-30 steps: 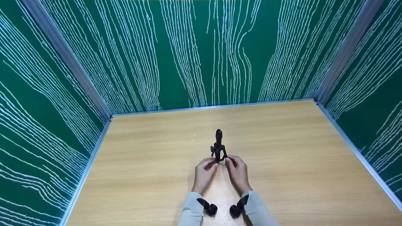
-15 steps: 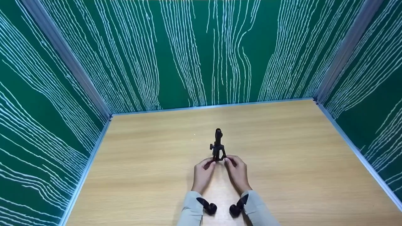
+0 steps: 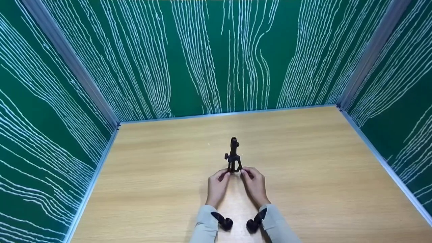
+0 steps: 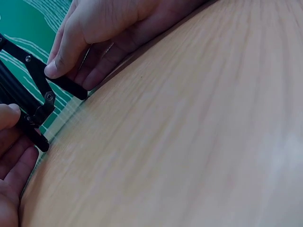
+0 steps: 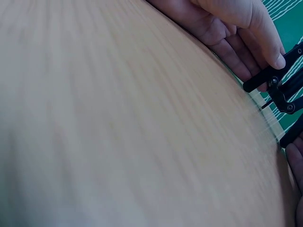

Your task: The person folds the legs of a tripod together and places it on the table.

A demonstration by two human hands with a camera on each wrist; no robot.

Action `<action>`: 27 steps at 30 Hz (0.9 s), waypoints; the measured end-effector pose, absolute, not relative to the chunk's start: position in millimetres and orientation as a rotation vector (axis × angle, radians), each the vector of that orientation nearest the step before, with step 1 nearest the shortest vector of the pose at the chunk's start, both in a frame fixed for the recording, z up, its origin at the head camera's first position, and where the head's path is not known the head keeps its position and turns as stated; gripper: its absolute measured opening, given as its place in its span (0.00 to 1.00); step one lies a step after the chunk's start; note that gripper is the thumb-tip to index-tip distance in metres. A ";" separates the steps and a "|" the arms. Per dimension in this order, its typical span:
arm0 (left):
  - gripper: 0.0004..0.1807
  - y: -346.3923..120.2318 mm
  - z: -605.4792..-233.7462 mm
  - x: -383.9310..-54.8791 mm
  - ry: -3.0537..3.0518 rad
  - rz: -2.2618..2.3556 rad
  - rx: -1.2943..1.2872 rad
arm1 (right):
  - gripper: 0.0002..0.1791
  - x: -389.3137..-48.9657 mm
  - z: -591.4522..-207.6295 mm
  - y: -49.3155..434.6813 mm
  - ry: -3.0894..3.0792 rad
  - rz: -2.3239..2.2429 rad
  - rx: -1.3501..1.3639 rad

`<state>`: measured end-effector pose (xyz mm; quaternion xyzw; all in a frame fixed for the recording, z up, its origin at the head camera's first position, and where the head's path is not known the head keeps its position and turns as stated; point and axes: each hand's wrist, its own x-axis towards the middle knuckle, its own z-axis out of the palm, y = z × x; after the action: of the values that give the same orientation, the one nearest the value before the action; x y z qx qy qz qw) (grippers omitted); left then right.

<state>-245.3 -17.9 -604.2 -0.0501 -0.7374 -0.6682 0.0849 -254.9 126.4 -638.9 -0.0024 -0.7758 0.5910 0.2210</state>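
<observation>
A small black tripod (image 3: 233, 152) stands upright near the middle of the table, with a side knob on its left. My left hand (image 3: 217, 189) pinches the foot of its left leg between thumb and fingers. On the other side, my right hand (image 3: 255, 185) pinches the foot of the right leg. The left wrist view shows the tripod's hinged leg (image 4: 39, 78) close up, with the right hand (image 4: 109, 23) at the top and part of the left at lower left. In the right wrist view, the left hand (image 5: 236, 33) grips a leg; the right is mostly cut off.
The wood-grain table (image 3: 162, 189) is bounded by green panels (image 3: 189, 67) with white wavy lines at the back and both sides. A black wrist camera (image 3: 226, 224) sits on the left cuff, another wrist camera (image 3: 252, 225) on the right. A tiny light speck lies left of the tripod.
The tripod has turned slightly, its side knob now standing out more on the left. The left hand has shifted a little with it; the right hand has barely moved.
</observation>
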 end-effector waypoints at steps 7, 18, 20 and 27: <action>0.11 -18.4 -603.2 -244.2 -2.215 -1.981 -0.149 | 0.06 -253.5 -637.8 126.6 -2.160 1.627 0.007; 0.10 -19.9 -638.5 -262.3 -2.235 -1.963 -0.120 | 0.06 -254.7 -638.7 127.1 -2.165 1.545 0.071; 0.11 -19.0 -636.1 -261.7 -2.236 -1.967 -0.105 | 0.07 -254.9 -637.8 126.9 -2.173 1.526 0.068; 0.11 -19.0 -612.7 -250.7 -2.254 -1.987 -0.128 | 0.07 -255.1 -636.8 125.7 -2.198 1.466 0.075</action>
<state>-250.7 -19.0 -612.7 -0.0423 -0.7477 -0.6593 0.0668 -255.1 125.7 -636.8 0.0274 -0.8059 0.5376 0.2466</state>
